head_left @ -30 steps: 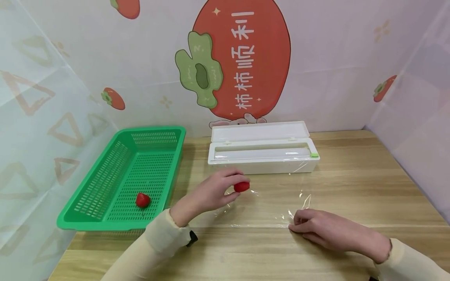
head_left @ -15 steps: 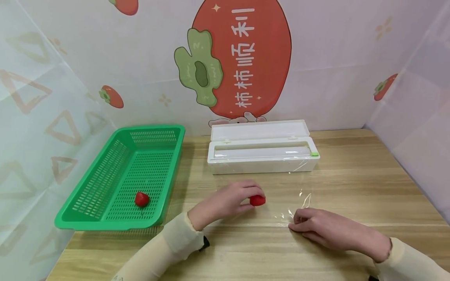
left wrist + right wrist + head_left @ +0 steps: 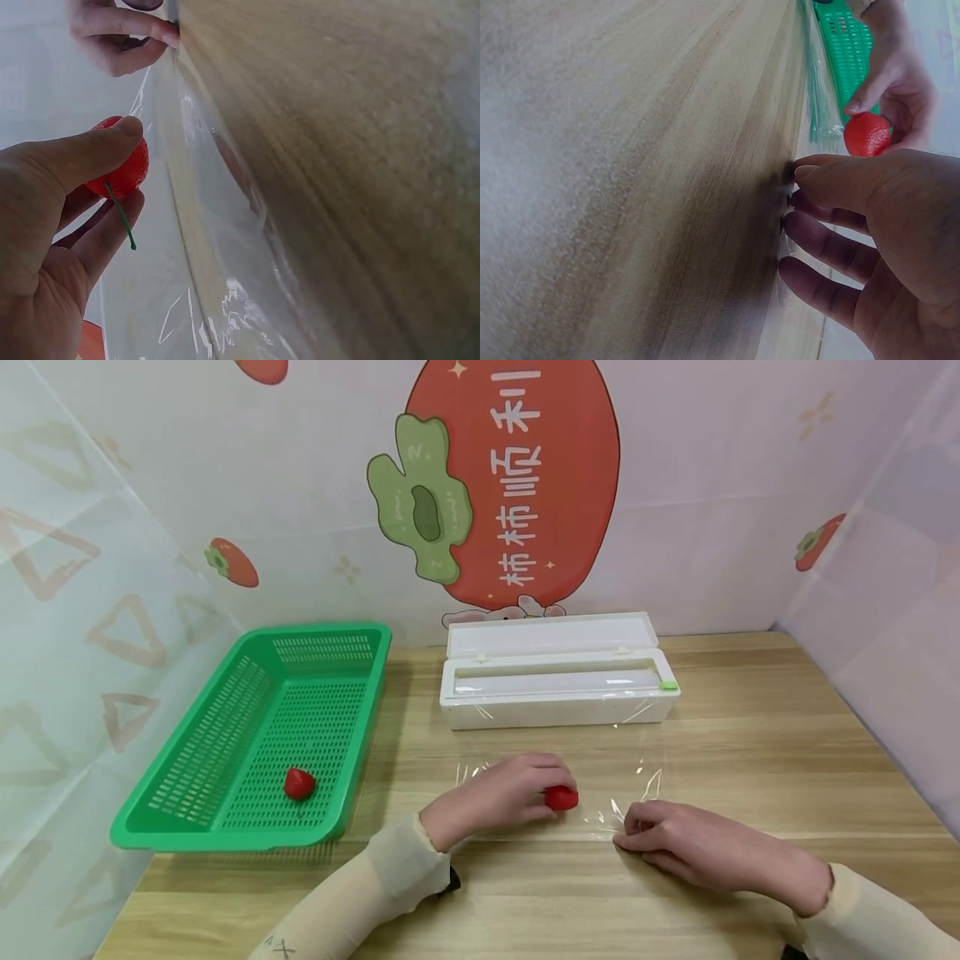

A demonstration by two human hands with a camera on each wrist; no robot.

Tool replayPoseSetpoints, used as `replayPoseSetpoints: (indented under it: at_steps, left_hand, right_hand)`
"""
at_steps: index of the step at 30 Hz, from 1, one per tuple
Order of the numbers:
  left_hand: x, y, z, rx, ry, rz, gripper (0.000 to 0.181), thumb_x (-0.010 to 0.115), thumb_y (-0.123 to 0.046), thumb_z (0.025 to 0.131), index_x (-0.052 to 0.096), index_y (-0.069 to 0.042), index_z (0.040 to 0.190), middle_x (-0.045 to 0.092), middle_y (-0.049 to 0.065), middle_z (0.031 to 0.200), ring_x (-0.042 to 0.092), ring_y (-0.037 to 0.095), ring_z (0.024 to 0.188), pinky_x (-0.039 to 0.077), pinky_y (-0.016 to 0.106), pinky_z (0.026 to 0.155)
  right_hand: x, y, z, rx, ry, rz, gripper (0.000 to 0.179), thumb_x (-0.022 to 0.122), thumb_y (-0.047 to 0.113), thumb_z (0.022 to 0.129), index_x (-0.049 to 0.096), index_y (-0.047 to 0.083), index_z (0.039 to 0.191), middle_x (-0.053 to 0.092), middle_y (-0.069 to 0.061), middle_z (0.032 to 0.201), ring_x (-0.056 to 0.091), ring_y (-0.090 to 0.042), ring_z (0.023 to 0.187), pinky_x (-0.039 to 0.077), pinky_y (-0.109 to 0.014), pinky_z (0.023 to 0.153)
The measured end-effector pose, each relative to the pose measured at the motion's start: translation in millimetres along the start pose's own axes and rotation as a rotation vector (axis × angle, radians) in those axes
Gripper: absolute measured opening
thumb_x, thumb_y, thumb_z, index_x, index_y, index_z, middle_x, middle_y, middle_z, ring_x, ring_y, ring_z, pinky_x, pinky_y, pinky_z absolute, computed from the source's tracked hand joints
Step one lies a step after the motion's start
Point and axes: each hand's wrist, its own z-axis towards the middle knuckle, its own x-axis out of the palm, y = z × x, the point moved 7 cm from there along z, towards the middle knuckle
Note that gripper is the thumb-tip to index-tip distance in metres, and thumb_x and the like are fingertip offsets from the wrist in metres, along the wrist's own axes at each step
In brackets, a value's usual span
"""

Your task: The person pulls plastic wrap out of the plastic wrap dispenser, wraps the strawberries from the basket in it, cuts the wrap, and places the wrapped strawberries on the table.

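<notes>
Free room right of white box (image 3: pixel 562 712); film (image 3: pixel 609 777) before it.

We see left hand (image 3: pixel 34 214) pinching red strawberry (image 3: pixel 133 166) between thumb and fingers, green stem (image 3: pixel 121 215) sticking out; right hand (image 3: pixel 105 37) at clear plastic film (image 3: pixel 225 225) on wood-grain tabletop (image 3: pixel 345 150).

Your fruit (image 3: pixel 866 135) is bright red and speckled, its stem (image 3: pixel 120 216) green; the second fruit (image 3: pixel 299 784) is red too. You have a green, slot-patterned basket (image 3: pixel 240 841), a white box (image 3: pixel 558 713) with a lime-green tab (image 3: pixel 669 686), clear film (image 3: pixel 613 811), a tan wood-grain table (image 3: pixel 555 902), cream sleeves (image 3: pixel 345 902) and a pale wall (image 3: pixel 697 568) printed with red-and-green fruits.
</notes>
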Motion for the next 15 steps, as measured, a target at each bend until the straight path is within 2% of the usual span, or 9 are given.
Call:
replayPoseSetpoints:
  at_steps: [6, 15]
  left_hand:
    - [8.4, 2.0, -0.8, -0.026, 0.046, -0.022, 0.032, 0.079, -0.016, 0.084, 0.068, -0.020, 0.113, 0.065, -0.006, 0.114, 0.061, 0.007, 0.107, 0.048, 0.015, 0.096]
    - [15.6, 2.4, -0.6, -0.042, 0.067, -0.009, 0.032, 0.078, -0.016, 0.084, 0.067, -0.025, 0.113, 0.063, -0.009, 0.116, 0.061, 0.007, 0.110, 0.049, 0.018, 0.096]
  right_hand:
    - [1, 0, 0.0, 0.016, 0.021, 0.013, 0.031, 0.074, 0.011, 0.085, 0.074, 0.025, 0.112, 0.056, 0.013, 0.104, 0.055, 0.003, 0.090, 0.047, -0.013, 0.080]
    - [0, -1, -0.3, 0.036, 0.037, 0.022, 0.030, 0.073, 0.011, 0.086, 0.074, 0.024, 0.113, 0.056, 0.013, 0.104, 0.055, 0.003, 0.090, 0.050, -0.016, 0.079]
